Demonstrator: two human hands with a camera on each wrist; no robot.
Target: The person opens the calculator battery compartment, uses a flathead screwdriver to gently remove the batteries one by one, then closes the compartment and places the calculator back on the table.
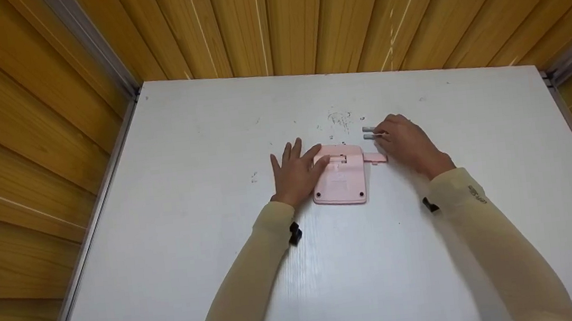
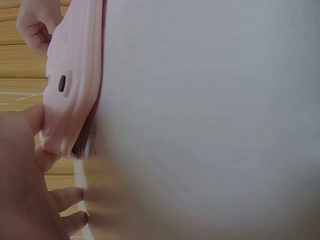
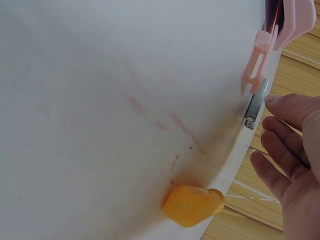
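Note:
A flat pink calculator-like device lies back side up, a battery slot showing near its far end. My left hand rests at its left side, thumb over the back and index finger at the far corner, other fingers spread. Two grey cylindrical batteries lie side by side to the right of the device. Over their right ends is my right hand; in the right wrist view its thumb tip is right at a battery, fingers loosely bent and apart from the thumb. The pink battery cover lies against the device's right edge.
An orange-yellow object sits on the table near the right hand in the right wrist view. Dark scuff marks dot the white table beyond the device. Wood-patterned panels stand along the table's far edge and sides.

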